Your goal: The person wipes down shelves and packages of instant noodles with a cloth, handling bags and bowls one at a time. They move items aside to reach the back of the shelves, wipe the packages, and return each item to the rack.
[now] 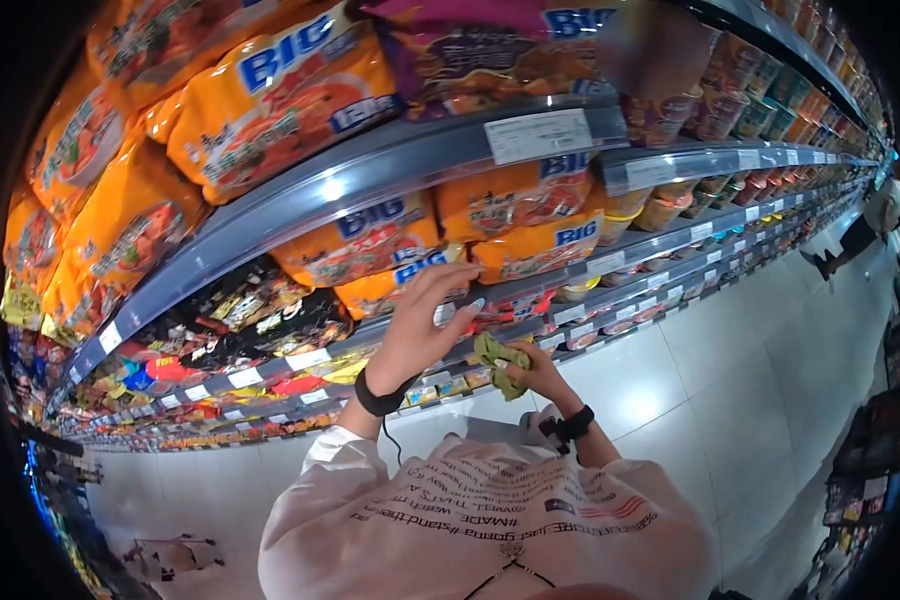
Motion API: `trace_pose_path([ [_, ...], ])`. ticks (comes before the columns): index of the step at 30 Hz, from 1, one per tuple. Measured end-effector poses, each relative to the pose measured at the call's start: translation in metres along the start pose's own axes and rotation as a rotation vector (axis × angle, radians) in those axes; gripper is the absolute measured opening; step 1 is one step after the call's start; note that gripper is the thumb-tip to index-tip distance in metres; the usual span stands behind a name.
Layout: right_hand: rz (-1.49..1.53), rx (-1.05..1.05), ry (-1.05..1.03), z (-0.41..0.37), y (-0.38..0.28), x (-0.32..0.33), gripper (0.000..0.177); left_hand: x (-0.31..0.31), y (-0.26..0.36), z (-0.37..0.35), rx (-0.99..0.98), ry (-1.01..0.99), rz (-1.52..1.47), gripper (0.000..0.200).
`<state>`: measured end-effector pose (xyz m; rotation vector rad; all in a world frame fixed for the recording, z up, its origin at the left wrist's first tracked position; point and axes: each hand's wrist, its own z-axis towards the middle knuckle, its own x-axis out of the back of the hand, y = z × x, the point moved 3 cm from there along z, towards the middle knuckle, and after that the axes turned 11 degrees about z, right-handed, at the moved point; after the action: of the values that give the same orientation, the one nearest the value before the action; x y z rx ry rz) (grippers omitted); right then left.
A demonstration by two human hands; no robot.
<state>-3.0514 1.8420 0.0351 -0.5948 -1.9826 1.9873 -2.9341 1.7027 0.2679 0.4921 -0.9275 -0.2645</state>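
Green and crumpled, a cloth (500, 366) sits in the right hand (540, 377), whose fingers are closed on it, before the lower shelves. Just beside it, the left hand (432, 318) is raised to an orange pack (370, 297), fingers bent and thumb set apart; a pale thing shows between them, and I cannot tell whether it is gripped. Black bands circle both wrists. More orange packs fill the shelf (330, 187) above, next to a purple pack (480, 58). Farther right, cups (662, 212) stand in rows. Below are a white shirt (390, 515) with printed lettering and a shiny tiled floor (750, 410); another person (882, 212) is well apart along the aisle.
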Motion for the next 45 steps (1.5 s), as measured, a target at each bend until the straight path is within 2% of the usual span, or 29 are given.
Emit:
trace_pose_path([
  [1, -0.004, -0.002, 0.01, -0.002, -0.019, 0.008, 0.04, -0.012, -0.001, 0.009, -0.051, 0.024, 0.048, 0.037],
  [2, -0.108, 0.198, 0.06, -0.004, -0.039, 0.019, 0.042, -0.023, 0.0, 0.017, -0.056, 0.017, 0.039, 0.037],
  [3, -0.212, 0.394, 0.107, -0.006, -0.057, 0.032, 0.044, -0.03, 0.002, 0.025, -0.048, 0.142, 0.196, 0.04],
  [4, -0.191, 0.432, 0.187, -0.004, -0.07, 0.05, 0.045, -0.039, 0.004, 0.03, -0.038, 0.267, 0.356, 0.043],
  [5, -0.169, 0.468, 0.263, 0.0, -0.082, 0.07, 0.047, -0.052, 0.003, 0.034, -0.036, 0.258, 0.356, 0.043],
  [6, -0.006, 0.477, 0.286, 0.002, -0.094, 0.089, 0.047, -0.061, 0.002, 0.034, -0.006, 0.378, 0.399, 0.045],
  [7, -0.136, 0.413, 0.4, 0.015, -0.099, 0.111, 0.047, -0.069, 0.002, 0.042, 0.016, 0.508, 0.443, 0.047],
  [8, -0.25, 0.437, 0.378, 0.028, -0.111, 0.132, 0.046, -0.079, 0.0, 0.057, 0.008, 0.517, 0.442, 0.047],
  [9, -0.357, 0.435, 0.352, 0.032, -0.124, 0.145, 0.045, -0.087, 0.0, 0.06, 0.007, 0.611, 0.509, 0.048],
  [10, -0.348, 0.408, 0.346, 0.036, -0.131, 0.157, 0.045, -0.097, 0.003, 0.056, 0.017, 0.693, 0.581, 0.049],
  [12, -0.687, 0.108, 0.012, 0.062, -0.139, 0.174, 0.051, -0.118, 0.009, 0.063, 0.057, 0.719, 0.597, 0.048],
  [13, -0.68, 0.107, 0.005, 0.074, -0.139, 0.181, 0.051, -0.125, 0.011, 0.068, 0.082, 0.759, 0.611, 0.048],
  [15, -0.84, 0.156, -0.023, 0.092, -0.134, 0.182, 0.055, -0.136, 0.022, 0.067, 0.113, 0.754, 0.576, 0.043],
  [17, -0.853, 0.175, -0.076, 0.101, -0.132, 0.181, 0.06, -0.143, 0.042, 0.062, 0.196, 0.697, 0.656, 0.041],
  [21, -0.873, 0.2, -0.153, 0.11, -0.137, 0.177, 0.066, -0.16, 0.045, 0.041, 0.294, 0.733, 0.558, 0.043],
  [23, -0.874, 0.185, -0.166, 0.112, -0.132, 0.176, 0.067, -0.173, 0.051, 0.048, 0.302, 0.655, 0.549, 0.041],
  [25, -0.965, 0.249, -0.168, 0.116, -0.129, 0.175, 0.061, -0.194, 0.06, 0.069, 0.152, 0.539, 0.444, 0.039],
  [26, -0.869, 0.241, -0.136, 0.114, -0.13, 0.178, 0.054, -0.205, 0.062, 0.081, 0.116, 0.501, 0.413, 0.041],
  [29, -0.872, 0.219, -0.124, 0.093, -0.13, 0.192, 0.054, -0.232, 0.068, 0.123, 0.068, 0.428, 0.326, 0.047],
  [30, -0.909, 0.239, -0.148, 0.081, -0.122, 0.204, 0.048, -0.243, 0.069, 0.133, 0.066, 0.408, 0.288, 0.052],
  [31, -0.915, 0.235, -0.149, 0.07, -0.118, 0.217, 0.048, -0.254, 0.069, 0.141, 0.068, 0.41, 0.282, 0.052],
  [33, -0.743, 0.147, -0.109, 0.045, -0.115, 0.245, 0.047, -0.273, 0.073, 0.157, 0.089, 0.46, 0.358, 0.066],
  [35, -0.688, 0.061, -0.091, 0.022, -0.124, 0.272, 0.045, -0.293, 0.073, 0.17, 0.184, 0.457, 0.419, 0.064],
  [37, -0.591, 0.08, -0.128, 0.006, -0.124, 0.301, 0.043, -0.304, 0.076, 0.187, 0.33, 0.474, 0.344, 0.056],
  [39, -0.479, -0.051, -0.212, -0.005, -0.124, 0.334, 0.041, -0.321, 0.071, 0.202, 0.416, 0.546, 0.381, 0.055],
  [41, -0.408, -0.021, -0.235, -0.012, -0.123, 0.368, 0.038, -0.338, 0.055, 0.211, 0.524, 0.644, 0.402, 0.076],
  [42, -0.365, -0.023, -0.235, -0.018, -0.131, 0.383, 0.036, -0.342, 0.052, 0.217, 0.472, 0.781, 0.559, 0.1],
  [43, -0.325, -0.027, -0.229, -0.025, -0.138, 0.399, 0.033, -0.344, 0.051, 0.22, 0.57, 0.734, 0.573, 0.117],
  [45, -0.297, -0.005, -0.228, -0.028, -0.14, 0.436, 0.03, -0.344, 0.061, 0.232, 0.532, 0.847, 0.754, 0.108],
])
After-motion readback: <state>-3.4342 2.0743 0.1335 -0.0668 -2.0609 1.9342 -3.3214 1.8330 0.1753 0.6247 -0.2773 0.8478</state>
